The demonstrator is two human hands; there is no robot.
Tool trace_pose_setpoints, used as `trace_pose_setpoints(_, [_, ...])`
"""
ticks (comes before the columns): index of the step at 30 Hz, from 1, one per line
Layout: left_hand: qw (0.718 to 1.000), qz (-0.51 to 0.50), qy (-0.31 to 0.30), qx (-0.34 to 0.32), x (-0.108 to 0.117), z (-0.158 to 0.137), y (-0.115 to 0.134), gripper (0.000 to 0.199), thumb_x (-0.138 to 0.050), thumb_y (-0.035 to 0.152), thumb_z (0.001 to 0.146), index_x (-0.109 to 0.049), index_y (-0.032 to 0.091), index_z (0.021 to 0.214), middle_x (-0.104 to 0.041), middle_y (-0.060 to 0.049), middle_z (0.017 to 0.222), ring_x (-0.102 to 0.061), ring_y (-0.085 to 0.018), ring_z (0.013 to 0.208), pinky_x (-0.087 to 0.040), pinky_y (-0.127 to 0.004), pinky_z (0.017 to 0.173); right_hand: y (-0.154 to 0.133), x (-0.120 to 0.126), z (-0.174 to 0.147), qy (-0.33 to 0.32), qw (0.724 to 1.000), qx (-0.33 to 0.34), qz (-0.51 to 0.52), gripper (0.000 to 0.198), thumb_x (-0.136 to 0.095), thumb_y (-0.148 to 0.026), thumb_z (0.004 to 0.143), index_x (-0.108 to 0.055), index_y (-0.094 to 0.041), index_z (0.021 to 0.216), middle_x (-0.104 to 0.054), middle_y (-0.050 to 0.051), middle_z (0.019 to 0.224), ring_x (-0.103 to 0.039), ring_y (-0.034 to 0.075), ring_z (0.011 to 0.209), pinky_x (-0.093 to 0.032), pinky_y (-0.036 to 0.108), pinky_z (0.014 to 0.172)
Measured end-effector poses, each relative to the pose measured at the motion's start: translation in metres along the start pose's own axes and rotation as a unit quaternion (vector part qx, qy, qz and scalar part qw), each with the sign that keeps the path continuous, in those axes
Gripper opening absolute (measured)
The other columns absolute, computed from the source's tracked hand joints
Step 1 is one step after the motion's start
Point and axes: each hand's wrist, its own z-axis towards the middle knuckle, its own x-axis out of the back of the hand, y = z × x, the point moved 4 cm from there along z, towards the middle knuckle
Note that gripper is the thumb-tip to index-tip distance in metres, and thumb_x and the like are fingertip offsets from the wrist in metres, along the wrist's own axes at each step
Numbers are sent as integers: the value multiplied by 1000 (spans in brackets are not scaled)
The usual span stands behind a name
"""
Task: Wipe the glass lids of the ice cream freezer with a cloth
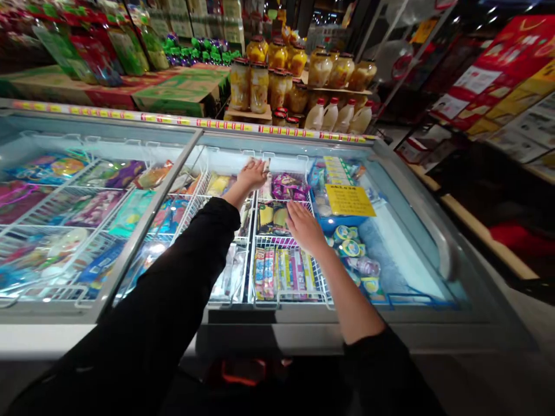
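Note:
My left hand [252,175] reaches to the back of the open chest freezer [403,216]. Its fingers are curled by a small pale wrapped item, which they partly hide. Purple ice cream packets [289,188] lie just right of it, in a back section of the white wire basket [251,260]. Over the middle section is my right hand [304,227], fingers stretched out and together, beside dark packets with yellow [272,218]. I cannot tell whether it touches them. Ice pops in long wrappers [295,271] fill the front section.
Round ice cream cups [348,242] and a yellow sign [350,200] are at the freezer's right. A metal-framed glass lid [150,216] covers the left side. Jars of preserved fruit [277,69] and white red-capped bottles [338,115] stand behind. Red boxes [485,75] are stacked at right.

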Motion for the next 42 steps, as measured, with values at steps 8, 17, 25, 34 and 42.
trace_pose_setpoints(8, [994, 20, 16, -110, -30, -41, -5, 71, -20, 49, 110, -16, 22, 176, -17, 1, 183, -17, -22, 168, -11, -37, 136, 11, 14, -1, 7, 1000, 7, 5, 65, -37, -36, 108, -39, -13, 169, -38, 9, 175, -28, 27, 165, -23, 48, 137])
trace_pose_setpoints(17, [998, -3, 12, 56, -1, 69, -17, 71, -17, 48, 113, -10, 17, 176, -4, -6, 184, -7, -33, 169, -11, -52, 136, 15, 20, -4, 10, 1000, -10, 1, 68, -38, -33, 107, -32, -12, 172, -35, 11, 176, -27, 30, 165, -23, 53, 137])
trace_pose_setpoints(25, [994, -12, 14, -104, -31, -15, 30, 69, -27, 44, 112, -11, 24, 176, -14, -1, 184, -9, -31, 169, -11, -44, 135, 7, 17, -1, -12, 1000, 2, 15, 65, -38, -30, 110, -32, -14, 172, -33, 9, 178, -25, 32, 166, -21, 51, 138])
trace_pose_setpoints(34, [996, 9, -3, -85, -23, -39, 13, 71, -23, 44, 110, -12, 22, 176, -13, 1, 183, -14, -24, 169, -12, -38, 136, 5, 12, -5, -6, 1000, -2, 10, 64, -38, -29, 109, -35, -13, 171, -33, 11, 178, -25, 29, 166, -22, 49, 137])
trace_pose_setpoints(42, [1000, 7, 20, -8, -13, 1, 33, 72, -23, 40, 109, -16, 12, 175, -12, -7, 183, -13, -27, 169, -14, -44, 136, 7, 12, -2, -3, 1000, 2, 23, 64, -38, -31, 109, -37, -11, 170, -33, 12, 178, -27, 29, 165, -23, 47, 137])
